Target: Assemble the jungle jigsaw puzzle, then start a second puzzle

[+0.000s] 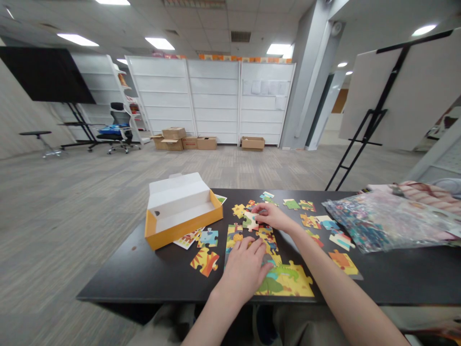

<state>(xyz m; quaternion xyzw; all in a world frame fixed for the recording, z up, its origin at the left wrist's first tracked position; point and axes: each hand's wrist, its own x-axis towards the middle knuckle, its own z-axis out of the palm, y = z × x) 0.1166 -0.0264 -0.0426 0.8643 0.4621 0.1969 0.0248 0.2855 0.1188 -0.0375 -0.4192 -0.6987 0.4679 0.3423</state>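
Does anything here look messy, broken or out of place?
Nothing looks spilled or broken. The untidiest spot is the yellow box: it sits at an angle on the black table, its white lid open, and a printed sheet pokes out crookedly along its edge.

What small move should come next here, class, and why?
Probably ease the green-and-white piece toward the partly joined puzzle: the right hand has its fingertips at that piece's edge, close to the puzzle's far side, while the left hand rests on the puzzle.
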